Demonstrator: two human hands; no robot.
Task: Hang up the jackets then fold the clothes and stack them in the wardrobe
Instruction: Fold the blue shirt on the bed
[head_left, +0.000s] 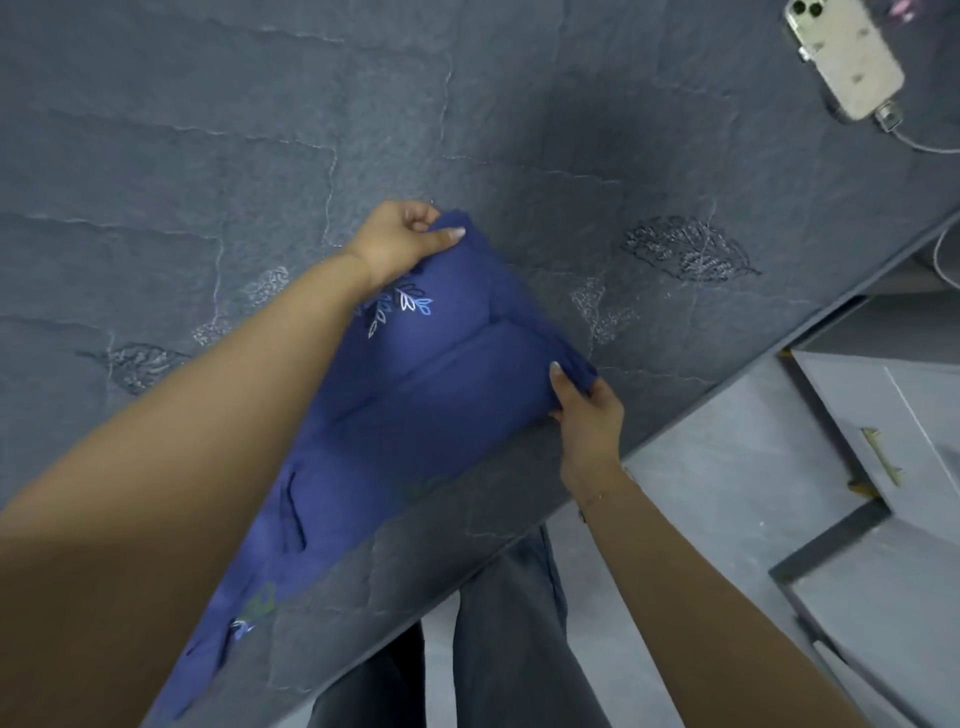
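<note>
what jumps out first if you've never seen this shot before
The blue garment with its leaf print dominates the middle, spread over the grey quilted bed cover. The left hand pinches its far corner and the right hand grips its near-right edge. At top right a phone lies on the bed, plugged into a cable.

No text, label, brand or number can be read anywhere in this view.
</note>
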